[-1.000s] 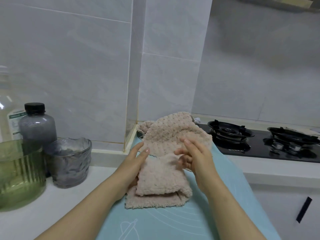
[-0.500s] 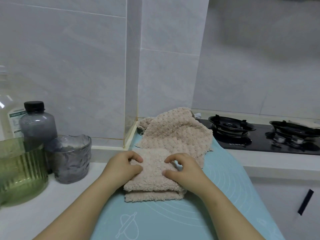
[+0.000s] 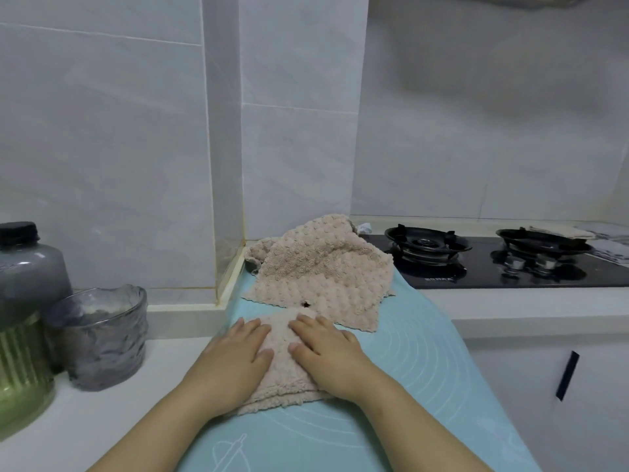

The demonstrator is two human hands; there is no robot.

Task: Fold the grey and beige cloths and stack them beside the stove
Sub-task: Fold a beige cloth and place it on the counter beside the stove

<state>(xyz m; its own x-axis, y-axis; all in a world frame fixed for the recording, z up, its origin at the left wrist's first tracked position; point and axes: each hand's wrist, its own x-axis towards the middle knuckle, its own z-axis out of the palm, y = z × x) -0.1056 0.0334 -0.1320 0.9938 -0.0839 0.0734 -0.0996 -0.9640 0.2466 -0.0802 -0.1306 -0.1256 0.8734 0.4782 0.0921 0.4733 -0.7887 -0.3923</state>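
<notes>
Near the counter's left edge, a grey glass (image 3: 102, 338). On the blue mat (image 3: 408, 386), left hand (image 3: 235, 362) and right hand (image 3: 326, 356), fingers straight and apart, now pressing the folded beige cloth (image 3: 282, 369) flat, no longer curled: fold probably done. Long axis toward the wall. Behind, a loose beige cloth (image 3: 323, 274) beside the stove (image 3: 510, 270).

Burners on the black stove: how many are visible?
2. One black gas burner sits at the black glass stove's left end, the other to its right; more could lie beyond the frame edge.
</notes>
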